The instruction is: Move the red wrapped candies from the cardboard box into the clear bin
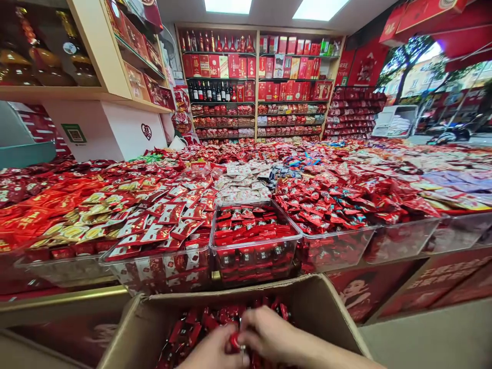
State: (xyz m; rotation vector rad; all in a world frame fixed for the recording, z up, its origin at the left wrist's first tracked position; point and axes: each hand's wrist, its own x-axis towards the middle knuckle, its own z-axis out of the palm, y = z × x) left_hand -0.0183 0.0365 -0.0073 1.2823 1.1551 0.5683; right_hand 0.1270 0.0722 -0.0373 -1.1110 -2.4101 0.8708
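Both my hands are down inside an open cardboard box (338, 302) filled with small red wrapped packets (184, 333). My left hand (217, 348) is closed, its fingers pinching a shiny red packet (233, 340). Curled against it from the right, my right hand (265, 330) has its fingertips pressed on the same packet; motion blurs them slightly. Just beyond the box stands a clear plastic bin (255, 243) with red and black packets laid in rows, lower than the heaps around it.
Neighbouring bins hold heaped red-and-white packets (165, 220) on the left and red packets (323, 207) on the right. White packets (244, 182) lie behind the middle bin. Shelves (257, 92) with bottles and red boxes line the back wall. A cabinet (111, 97) juts in at upper left.
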